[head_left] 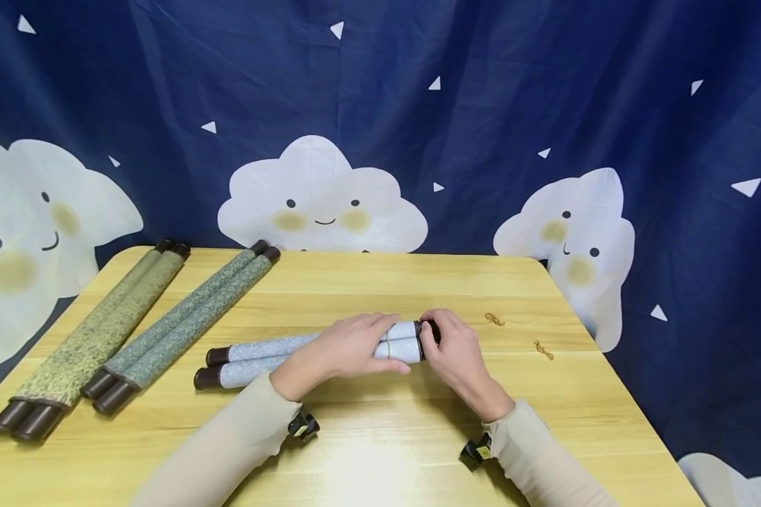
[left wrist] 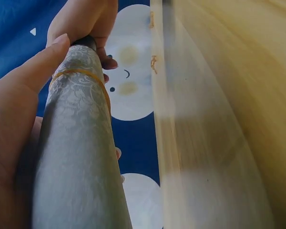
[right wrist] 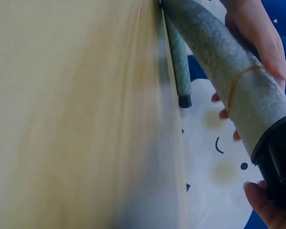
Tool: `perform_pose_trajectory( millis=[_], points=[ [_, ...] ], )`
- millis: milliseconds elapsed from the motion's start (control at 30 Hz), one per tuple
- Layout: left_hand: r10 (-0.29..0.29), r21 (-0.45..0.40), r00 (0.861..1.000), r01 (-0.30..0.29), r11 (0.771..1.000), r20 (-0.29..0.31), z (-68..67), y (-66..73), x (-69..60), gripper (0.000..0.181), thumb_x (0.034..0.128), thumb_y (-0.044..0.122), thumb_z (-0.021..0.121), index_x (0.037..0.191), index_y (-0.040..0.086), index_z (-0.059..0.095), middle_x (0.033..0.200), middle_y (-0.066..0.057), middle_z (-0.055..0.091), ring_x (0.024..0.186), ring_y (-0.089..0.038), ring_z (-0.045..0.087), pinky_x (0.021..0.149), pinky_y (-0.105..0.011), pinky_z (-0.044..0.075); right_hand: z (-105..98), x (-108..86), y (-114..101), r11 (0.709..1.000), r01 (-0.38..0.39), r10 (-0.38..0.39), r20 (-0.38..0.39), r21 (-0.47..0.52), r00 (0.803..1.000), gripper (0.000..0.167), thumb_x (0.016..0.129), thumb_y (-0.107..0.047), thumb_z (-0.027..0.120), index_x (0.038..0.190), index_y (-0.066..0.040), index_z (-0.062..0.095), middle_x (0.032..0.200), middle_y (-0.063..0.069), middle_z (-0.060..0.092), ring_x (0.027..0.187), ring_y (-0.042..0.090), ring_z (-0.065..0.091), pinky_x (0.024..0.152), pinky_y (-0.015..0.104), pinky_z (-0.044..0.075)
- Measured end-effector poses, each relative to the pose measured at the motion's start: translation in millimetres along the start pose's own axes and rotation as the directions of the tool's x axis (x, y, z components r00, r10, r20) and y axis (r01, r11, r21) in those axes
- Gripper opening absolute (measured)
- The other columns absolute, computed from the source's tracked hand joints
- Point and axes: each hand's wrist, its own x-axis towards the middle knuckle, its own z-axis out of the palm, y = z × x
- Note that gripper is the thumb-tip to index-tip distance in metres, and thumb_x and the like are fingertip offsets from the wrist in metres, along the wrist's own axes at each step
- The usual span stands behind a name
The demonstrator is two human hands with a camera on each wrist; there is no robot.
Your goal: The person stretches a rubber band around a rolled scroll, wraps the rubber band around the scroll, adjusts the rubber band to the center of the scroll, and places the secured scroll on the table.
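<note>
A pale blue patterned scroll (head_left: 256,362), rolled from both ends into two parallel rolls with dark brown end caps, lies slantwise above the wooden table. Around it near the right end runs a tan rubber band (head_left: 389,345), which also shows in the right wrist view as a thin loop (right wrist: 233,86). My left hand (head_left: 349,345) grips the scroll from above, just left of the band. At the right end, my right hand (head_left: 453,352) holds the dark end caps (right wrist: 279,160). Some fingers of both hands are hidden behind the rolls.
To the left lie a green scroll (head_left: 193,327) and a yellow-green scroll (head_left: 101,338), both double-rolled with brown caps. Two loose rubber bands, one farther back (head_left: 495,319) and one nearer (head_left: 544,350), lie on the table (head_left: 583,422) at right. A blue cloud-print curtain (head_left: 482,105) hangs behind.
</note>
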Motion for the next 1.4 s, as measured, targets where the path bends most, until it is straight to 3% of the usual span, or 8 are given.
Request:
perform_pose_trajectory(
  millis=[167,400,600,867,1067,1233,1400],
  points=[
    [0.016,-0.017,0.999,-0.016,1.0,0.03,2.4,-1.3,8.4,0.086,0.0869,0.069,0.055,0.145,0.007,0.045,0.131,-0.009,0.058,0.106,-0.019,0.059,0.083,-0.035,0.052,1.8,-1.7,-0.9,0.997,-0.08,0.078,0.065,0.016,0.995,0.019,0.094,-0.02,0.055,0.101,-0.009,0.069,0.095,0.004,0.066,0.085,0.024,0.065,0.074,0.043,0.055],
    [-0.01,-0.04,0.999,0.012,0.999,0.051,3.9,-7.2,8.8,0.086,0.0859,0.067,0.059,0.145,0.006,0.046,0.13,-0.009,0.059,0.1,-0.017,0.06,0.079,-0.032,0.052,3.2,0.0,3.1,0.992,-0.114,0.109,0.079,0.057,0.991,0.018,0.095,-0.021,0.056,0.099,-0.011,0.071,0.096,0.003,0.066,0.087,0.023,0.065,0.077,0.044,0.055],
    [-0.017,-0.002,0.998,0.017,1.0,0.063,4.9,-9.3,8.5,0.087,0.0853,0.068,0.059,0.144,0.005,0.047,0.134,-0.011,0.058,0.105,-0.018,0.06,0.082,-0.032,0.052,4.5,0.0,8.8,0.988,-0.142,0.136,0.097,0.061,0.986,0.017,0.094,-0.021,0.058,0.097,-0.011,0.071,0.097,0.003,0.067,0.09,0.024,0.065,0.081,0.044,0.054],
    [-0.031,0.005,0.999,0.031,1.0,0.01,0.9,-11.0,4.9,0.077,0.0818,0.063,0.067,0.132,0.006,0.058,0.108,-0.004,0.066,0.086,-0.013,0.06,0.069,-0.028,0.052,2.8,2.7,15.2,0.988,-0.144,0.14,0.08,0.048,0.987,0.017,0.094,-0.022,0.057,0.095,-0.012,0.071,0.097,0.003,0.067,0.09,0.024,0.065,0.081,0.045,0.054],
    [-0.08,-0.018,0.996,0.08,0.997,0.041,-2.2,-12.4,3.7,0.071,0.0819,0.059,0.07,0.131,0.008,0.057,0.098,0.0,0.063,0.079,-0.013,0.056,0.061,-0.029,0.049,0.9,4.9,17.7,0.989,-0.14,0.136,0.078,0.045,0.988,0.019,0.094,-0.023,0.057,0.096,-0.011,0.071,0.096,0.005,0.067,0.089,0.025,0.065,0.08,0.045,0.054],
    [-0.103,-0.032,0.992,0.105,0.994,0.075,-3.7,-12.2,2.5,0.074,0.0828,0.058,0.069,0.136,0.009,0.052,0.101,-0.001,0.062,0.082,-0.014,0.056,0.063,-0.03,0.049,0.5,4.6,18.4,0.991,-0.13,0.127,0.056,0.035,0.99,0.016,0.093,-0.02,0.059,0.094,-0.01,0.071,0.095,0.004,0.067,0.087,0.025,0.066,0.078,0.045,0.054],
    [-0.067,-0.028,0.997,0.068,0.997,0.047,-3.3,-7.0,2.7,0.095,0.0801,0.073,0.06,0.145,0.006,0.044,0.125,-0.01,0.061,0.102,-0.022,0.06,0.079,-0.036,0.053,-0.2,3.7,13.4,0.996,-0.083,0.082,0.038,0.017,0.996,0.014,0.092,-0.018,0.059,0.094,-0.01,0.07,0.092,0.005,0.066,0.084,0.025,0.065,0.075,0.044,0.055]
  ],
)
